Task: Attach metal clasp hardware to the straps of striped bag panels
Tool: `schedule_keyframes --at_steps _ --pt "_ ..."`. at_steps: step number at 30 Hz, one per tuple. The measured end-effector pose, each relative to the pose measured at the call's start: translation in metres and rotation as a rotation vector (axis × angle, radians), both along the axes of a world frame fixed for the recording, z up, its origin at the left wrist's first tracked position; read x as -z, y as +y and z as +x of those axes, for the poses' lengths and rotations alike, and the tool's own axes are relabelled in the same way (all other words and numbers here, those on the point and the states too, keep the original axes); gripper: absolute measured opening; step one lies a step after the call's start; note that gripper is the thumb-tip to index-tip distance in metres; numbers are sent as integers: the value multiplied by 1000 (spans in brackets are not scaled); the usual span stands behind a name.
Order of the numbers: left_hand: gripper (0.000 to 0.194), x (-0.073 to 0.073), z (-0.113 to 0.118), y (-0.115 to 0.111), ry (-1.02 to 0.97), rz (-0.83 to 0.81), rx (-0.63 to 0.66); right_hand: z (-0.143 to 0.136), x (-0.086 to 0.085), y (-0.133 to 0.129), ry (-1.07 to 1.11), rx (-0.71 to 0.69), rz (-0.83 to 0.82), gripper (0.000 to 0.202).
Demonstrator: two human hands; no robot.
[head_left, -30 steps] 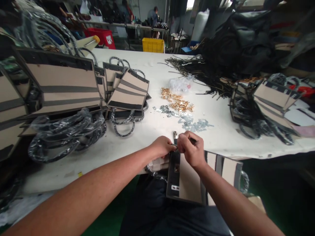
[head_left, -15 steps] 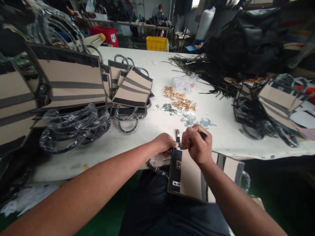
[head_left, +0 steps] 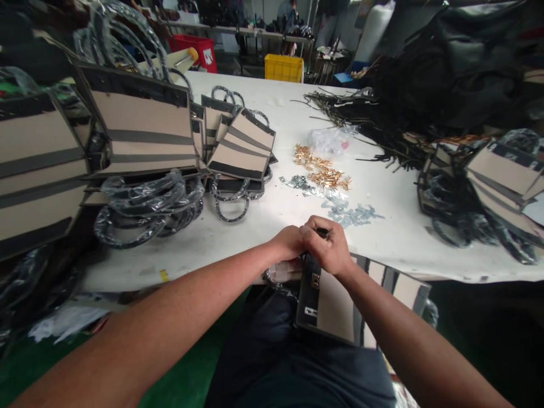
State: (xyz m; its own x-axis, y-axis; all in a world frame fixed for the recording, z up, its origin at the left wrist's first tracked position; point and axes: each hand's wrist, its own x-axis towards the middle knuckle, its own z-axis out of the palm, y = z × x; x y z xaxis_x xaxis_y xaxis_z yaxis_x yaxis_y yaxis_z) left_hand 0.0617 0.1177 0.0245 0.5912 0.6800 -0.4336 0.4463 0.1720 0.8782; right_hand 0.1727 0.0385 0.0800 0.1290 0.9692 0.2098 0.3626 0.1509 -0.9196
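Note:
A beige panel with dark stripes (head_left: 335, 306) lies across my lap against the table edge. Its dark border carries a gold metal fitting (head_left: 315, 280) and a silver plate (head_left: 311, 311). My left hand (head_left: 291, 242) is closed at the panel's upper left corner; what its fingers pinch is hidden. Touching it, my right hand (head_left: 326, 243) is wrapped round a dark-handled tool (head_left: 322, 232), whose tip is out of sight.
Gold clasps (head_left: 329, 178) and silver plates (head_left: 352, 214) lie on the white table (head_left: 263, 238) beyond my hands. Striped panels with wrapped handles (head_left: 144, 122) stand at left, more (head_left: 501, 175) at right. Black strips (head_left: 382, 127) and a plastic bag (head_left: 329, 140) lie farther back.
My right hand has moved left against my left hand, and the tool's metal part and the black strap beside it are now hidden. The whole view has shifted slightly.

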Motion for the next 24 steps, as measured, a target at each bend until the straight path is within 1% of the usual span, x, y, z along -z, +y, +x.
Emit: schedule_keyframes --at_steps 3,5,7,10,14,15,17,19,21,24 --pt "32 -3 -4 -2 66 80 110 3 6 -5 49 34 17 35" --pt "38 -5 -6 -5 98 116 143 5 10 -8 99 50 41 36" --pt "37 -8 -7 -7 113 134 151 8 11 -11 168 80 65 37" --pt "30 -9 -7 -8 126 133 145 13 3 -16 306 133 114 40" --pt "27 -7 -6 -5 127 133 158 13 -16 -22 510 82 271 38" --pt "27 -7 -6 -5 123 135 161 12 -18 -22 519 64 300 37" --pt "27 -8 -5 -5 115 139 160 10 -14 -21 450 50 299 39" --pt "29 -10 -5 -6 110 132 156 9 -5 -20 350 75 224 43" --pt "30 -12 -5 -6 108 118 152 11 3 -19 295 105 154 44" --pt "29 -12 -4 -6 104 103 150 15 8 -20 338 99 178 43"
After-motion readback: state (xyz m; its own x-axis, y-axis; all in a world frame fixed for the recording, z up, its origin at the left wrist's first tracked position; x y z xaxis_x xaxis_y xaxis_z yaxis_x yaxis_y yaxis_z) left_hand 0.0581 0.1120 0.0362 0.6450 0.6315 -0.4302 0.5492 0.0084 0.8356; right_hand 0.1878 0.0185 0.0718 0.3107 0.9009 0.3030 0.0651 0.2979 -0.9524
